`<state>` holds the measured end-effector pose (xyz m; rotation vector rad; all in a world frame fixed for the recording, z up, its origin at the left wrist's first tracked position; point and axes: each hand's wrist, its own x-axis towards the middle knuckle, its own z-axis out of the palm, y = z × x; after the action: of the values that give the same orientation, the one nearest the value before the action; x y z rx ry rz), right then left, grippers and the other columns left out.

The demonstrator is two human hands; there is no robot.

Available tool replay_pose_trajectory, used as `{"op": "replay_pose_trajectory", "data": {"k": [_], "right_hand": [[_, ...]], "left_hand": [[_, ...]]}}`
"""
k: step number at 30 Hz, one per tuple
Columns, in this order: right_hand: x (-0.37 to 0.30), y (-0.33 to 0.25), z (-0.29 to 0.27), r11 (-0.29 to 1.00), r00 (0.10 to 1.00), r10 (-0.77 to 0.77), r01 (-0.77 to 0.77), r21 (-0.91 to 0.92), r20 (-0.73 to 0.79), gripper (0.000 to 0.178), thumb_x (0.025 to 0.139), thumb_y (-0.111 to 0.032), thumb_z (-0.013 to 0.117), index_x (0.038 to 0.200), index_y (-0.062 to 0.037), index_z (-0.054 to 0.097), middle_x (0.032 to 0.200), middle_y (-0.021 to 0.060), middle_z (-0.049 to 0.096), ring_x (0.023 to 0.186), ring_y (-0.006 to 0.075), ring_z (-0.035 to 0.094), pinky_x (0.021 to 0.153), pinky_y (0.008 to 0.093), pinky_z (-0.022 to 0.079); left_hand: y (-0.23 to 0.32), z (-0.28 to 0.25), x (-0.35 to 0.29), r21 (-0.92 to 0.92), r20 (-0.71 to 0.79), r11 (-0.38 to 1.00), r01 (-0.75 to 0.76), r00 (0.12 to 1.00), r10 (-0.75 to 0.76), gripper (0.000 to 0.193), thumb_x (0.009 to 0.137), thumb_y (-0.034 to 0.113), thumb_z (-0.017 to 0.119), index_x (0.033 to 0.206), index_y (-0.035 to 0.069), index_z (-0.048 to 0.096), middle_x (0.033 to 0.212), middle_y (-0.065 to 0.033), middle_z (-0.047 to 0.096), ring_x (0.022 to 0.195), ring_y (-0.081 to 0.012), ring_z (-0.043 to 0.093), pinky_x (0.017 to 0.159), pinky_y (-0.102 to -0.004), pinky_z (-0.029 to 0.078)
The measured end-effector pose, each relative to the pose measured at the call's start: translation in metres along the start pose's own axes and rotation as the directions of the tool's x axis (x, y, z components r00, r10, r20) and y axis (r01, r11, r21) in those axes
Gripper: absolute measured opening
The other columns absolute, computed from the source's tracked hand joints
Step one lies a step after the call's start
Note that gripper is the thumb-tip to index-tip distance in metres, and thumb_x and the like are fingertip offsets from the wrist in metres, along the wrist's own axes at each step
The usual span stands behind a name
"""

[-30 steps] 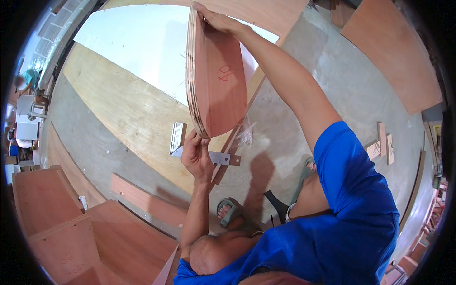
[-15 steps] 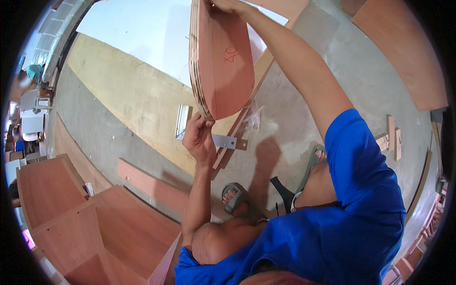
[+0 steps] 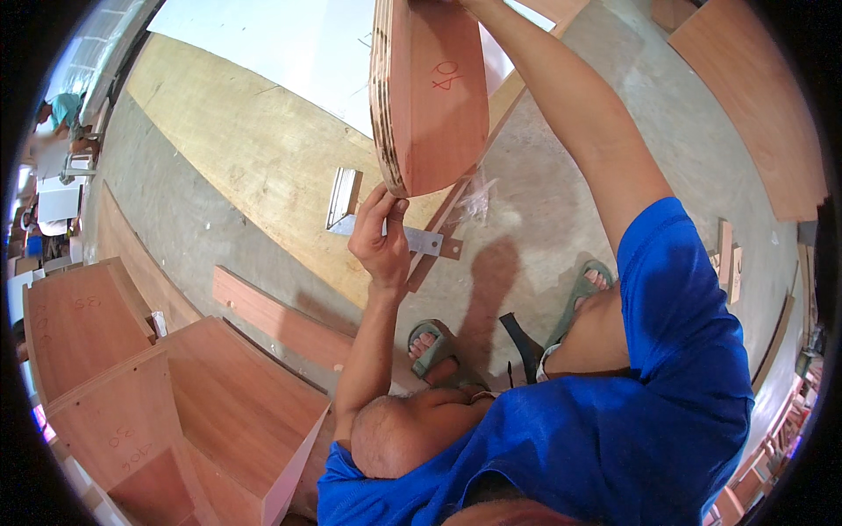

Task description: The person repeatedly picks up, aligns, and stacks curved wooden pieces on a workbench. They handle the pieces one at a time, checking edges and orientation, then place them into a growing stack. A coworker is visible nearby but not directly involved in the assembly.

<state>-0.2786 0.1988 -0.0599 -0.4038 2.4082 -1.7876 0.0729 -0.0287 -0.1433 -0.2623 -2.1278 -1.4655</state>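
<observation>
A thick reddish plywood board (image 3: 443,105) is held on edge in front of me, its layered edge facing left and its near end rounded. My left hand (image 3: 381,232) pinches the lower near corner between thumb and fingers. At the top rim my right hand (image 3: 467,3) is at the board's far end, its fingers almost wholly cut off by the picture's edge. Just beyond my left hand, a metal try square (image 3: 425,242) lies flat, partly hidden by that hand.
A yellowish plywood sheet (image 3: 228,140) and a white sheet (image 3: 263,39) lie on the concrete floor (image 3: 561,193). Wooden cabinet boxes (image 3: 237,377) stand at the lower left, beside a loose plank (image 3: 272,311). A large panel (image 3: 745,96) lies right. A person (image 3: 66,114) sits far left.
The board and both hands have shifted slightly up and to the right in the picture. More of my right hand is now cut off at the top. The left hand keeps its pinch.
</observation>
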Motion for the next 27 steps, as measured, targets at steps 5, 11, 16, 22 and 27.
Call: {"op": "replay_pose_trajectory", "data": {"k": [5,11,16,22,27], "right_hand": [[-0.002,0.0,-0.002,0.999,0.999,0.011,-0.013,-0.036,-0.05,0.103,0.093,-0.084,0.02,0.147,-0.0006,0.05,0.146,0.0192,0.053,0.138,0.0309,0.045,0.119,0.0425,0.027],[-0.004,0.001,-0.013,0.973,0.99,-0.05,0.019,-0.23,-0.132,0.106,0.091,-0.085,0.014,0.159,-0.004,0.026,0.166,0.0198,0.021,0.155,0.0311,0.017,0.127,0.0403,0.009],[-0.005,-0.011,0.006,0.957,0.976,-0.126,0.071,-0.282,-0.18,0.103,0.093,-0.083,0.014,0.16,-0.0062,0.025,0.166,0.0197,0.021,0.155,0.032,0.017,0.127,0.0399,0.009],[-0.006,-0.021,0.024,0.981,0.983,-0.08,0.049,-0.187,-0.163,0.094,0.096,-0.078,0.027,0.155,-0.0053,0.039,0.159,0.0203,0.037,0.148,0.0333,0.033,0.123,0.0418,0.022],[-0.013,-0.016,0.002,0.956,0.971,0.148,-0.189,-0.224,-0.189,0.093,0.095,-0.078,0.016,0.155,-0.0112,0.039,0.162,0.012,0.034,0.151,0.0318,0.026,0.122,0.0561,0.008]], "left_hand": [[0.011,-0.003,0.002,0.065,0.005,0.998,0.024,1.0,-0.024,0.018,0.089,-0.003,0.072,0.107,-0.003,0.073,0.111,-0.0171,0.073,0.101,-0.0228,0.071,0.085,-0.0331,0.056],[0.001,-0.024,0.033,-0.226,0.065,0.935,0.271,0.962,-0.264,0.02,0.101,0.01,0.061,0.115,-0.003,0.067,0.119,-0.016,0.07,0.11,-0.0206,0.065,0.09,-0.0333,0.053],[0.068,-0.022,0.169,-0.162,0.38,0.886,0.435,0.856,-0.351,0.061,0.107,0.043,0.044,0.144,-0.006,0.044,0.136,-0.0253,0.059,0.124,-0.0338,0.059,0.105,-0.0447,0.047],[0.06,0.028,0.257,-0.07,0.574,0.761,0.645,0.65,-0.498,0.068,0.103,0.046,0.052,0.145,-0.007,0.045,0.14,-0.02,0.057,0.126,-0.0282,0.055,0.108,-0.0405,0.042],[-0.024,0.071,0.272,-0.227,0.738,0.653,0.723,0.565,-0.37,0.047,0.102,0.031,0.058,0.137,0.0,0.059,0.132,-0.0076,0.061,0.12,-0.0187,0.055,0.105,-0.0334,0.043]]}}
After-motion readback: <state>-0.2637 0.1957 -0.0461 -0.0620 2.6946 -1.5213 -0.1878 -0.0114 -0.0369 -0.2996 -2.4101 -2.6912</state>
